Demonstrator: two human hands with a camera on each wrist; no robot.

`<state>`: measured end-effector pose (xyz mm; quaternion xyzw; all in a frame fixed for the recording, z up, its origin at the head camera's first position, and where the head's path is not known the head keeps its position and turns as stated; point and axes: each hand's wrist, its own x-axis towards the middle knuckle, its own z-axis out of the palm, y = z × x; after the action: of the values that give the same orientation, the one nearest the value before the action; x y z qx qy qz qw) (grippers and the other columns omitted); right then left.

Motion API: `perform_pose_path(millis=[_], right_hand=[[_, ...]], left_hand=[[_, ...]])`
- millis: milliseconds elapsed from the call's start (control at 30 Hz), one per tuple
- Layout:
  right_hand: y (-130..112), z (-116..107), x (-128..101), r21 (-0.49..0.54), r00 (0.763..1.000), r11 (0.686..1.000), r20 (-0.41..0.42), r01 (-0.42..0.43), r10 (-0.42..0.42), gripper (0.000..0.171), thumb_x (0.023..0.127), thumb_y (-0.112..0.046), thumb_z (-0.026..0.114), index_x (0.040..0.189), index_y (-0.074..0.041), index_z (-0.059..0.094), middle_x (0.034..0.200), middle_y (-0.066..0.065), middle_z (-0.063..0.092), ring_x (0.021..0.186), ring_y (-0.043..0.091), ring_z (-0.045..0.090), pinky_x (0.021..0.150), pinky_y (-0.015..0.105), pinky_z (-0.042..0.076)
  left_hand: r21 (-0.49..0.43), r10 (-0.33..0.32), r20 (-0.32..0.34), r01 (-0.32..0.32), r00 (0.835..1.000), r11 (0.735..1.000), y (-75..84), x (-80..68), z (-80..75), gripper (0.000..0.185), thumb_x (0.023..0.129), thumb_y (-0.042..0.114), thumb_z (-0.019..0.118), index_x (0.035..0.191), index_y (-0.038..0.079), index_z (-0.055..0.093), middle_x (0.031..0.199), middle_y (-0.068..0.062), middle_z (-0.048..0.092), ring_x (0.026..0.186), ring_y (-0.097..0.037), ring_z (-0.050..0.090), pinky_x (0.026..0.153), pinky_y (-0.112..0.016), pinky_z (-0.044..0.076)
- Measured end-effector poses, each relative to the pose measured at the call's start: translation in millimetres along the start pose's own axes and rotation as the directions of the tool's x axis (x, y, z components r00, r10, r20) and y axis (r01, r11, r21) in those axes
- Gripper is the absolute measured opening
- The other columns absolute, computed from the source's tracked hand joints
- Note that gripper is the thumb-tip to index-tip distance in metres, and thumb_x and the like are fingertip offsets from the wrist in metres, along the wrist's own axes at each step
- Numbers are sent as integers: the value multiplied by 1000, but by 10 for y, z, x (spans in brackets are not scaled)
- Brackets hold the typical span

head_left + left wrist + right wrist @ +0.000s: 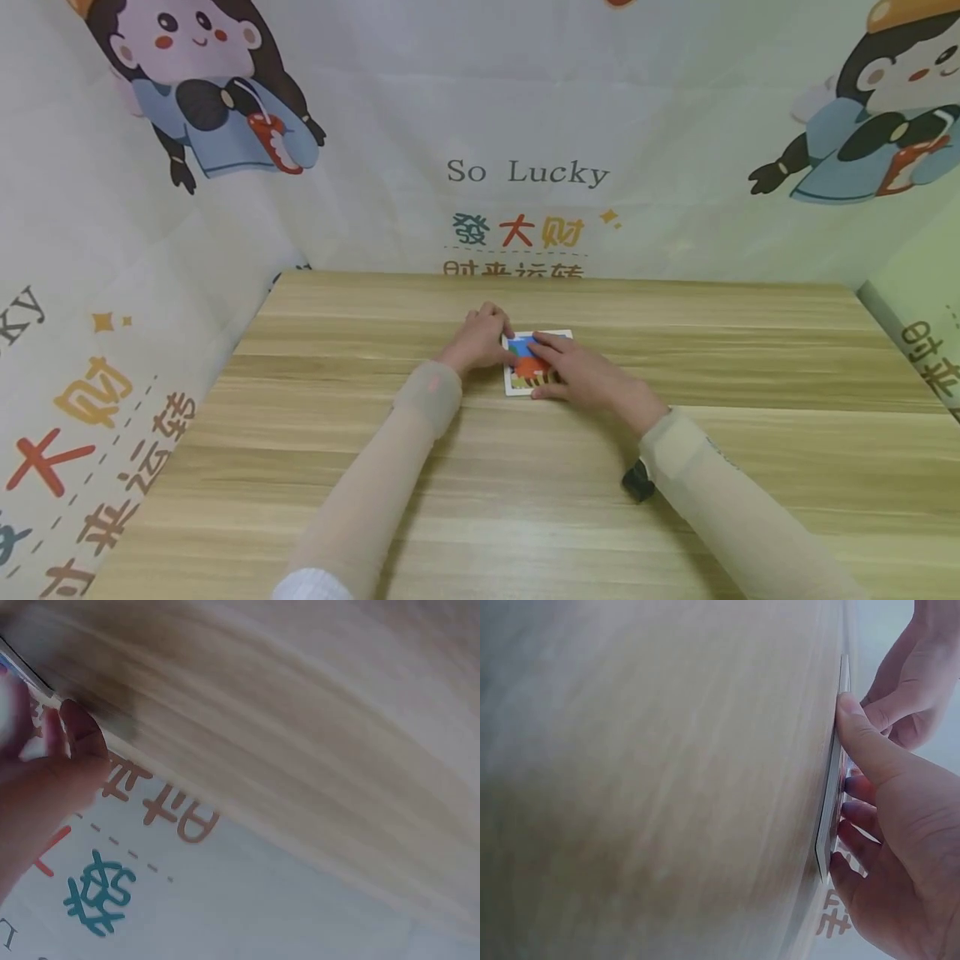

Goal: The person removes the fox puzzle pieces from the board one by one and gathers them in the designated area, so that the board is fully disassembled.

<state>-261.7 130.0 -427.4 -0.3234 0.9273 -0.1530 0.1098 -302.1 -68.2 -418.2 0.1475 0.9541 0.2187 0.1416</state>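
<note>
A small flat picture board (522,385) with a white border and a blue, red and green picture lies on the wooden table. My left hand (480,340) holds its left side, thumb at the picture's edge and fingers bent near the far left corner. From the right, my right hand (588,375) grips the board, with the thumb at the near edge and the fingers reaching over the face. In the right wrist view the board (827,825) shows edge-on as a thin slab between thumb and fingers. Part of the picture is hidden under the right hand.
The wooden tabletop (315,400) stretches around both arms. Behind it hangs a white printed cloth (375,217) with cartoon figures and lettering, and more cloth covers the left side. A black device (638,482) sits under the right wrist.
</note>
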Motion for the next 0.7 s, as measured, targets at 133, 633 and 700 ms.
perform_pose_path(millis=[133, 633, 700], right_hand=[[-9, -11, -5, 14, 1000, 1000, 1, -10, 10, 79, 95, -44, 64, 155, -4, 30, 164, 18, 23, 148, 39, 30, 118, 54, 33], [-2, 10, 3, 34, 1000, 999, -9, -22, 23, 80, 93, -44, 67, 154, -4, 33, 163, 18, 26, 149, 39, 29, 120, 54, 31], [-4, 8, 8, 30, 1000, 999, -8, -18, 18, 80, 93, -44, 67, 154, -4, 33, 163, 18, 26, 149, 39, 29, 120, 54, 31]], left_hand=[[-16, 3, 21, -3, 1000, 1000, 18, -14, -5, 26, 89, 22, 75, 110, 7, 69, 147, -12, 39, 136, -34, 36, 117, -45, 35], [-68, -81, -25, 80, 996, 995, -15, -8, 11, 40, 82, 26, 83, 115, 11, 65, 137, -11, 48, 128, -32, 43, 112, -44, 42], [-83, -82, -8, 81, 997, 993, -23, 8, -7, 39, 81, 25, 83, 114, 11, 66, 137, -12, 48, 129, -34, 43, 113, -45, 40]])
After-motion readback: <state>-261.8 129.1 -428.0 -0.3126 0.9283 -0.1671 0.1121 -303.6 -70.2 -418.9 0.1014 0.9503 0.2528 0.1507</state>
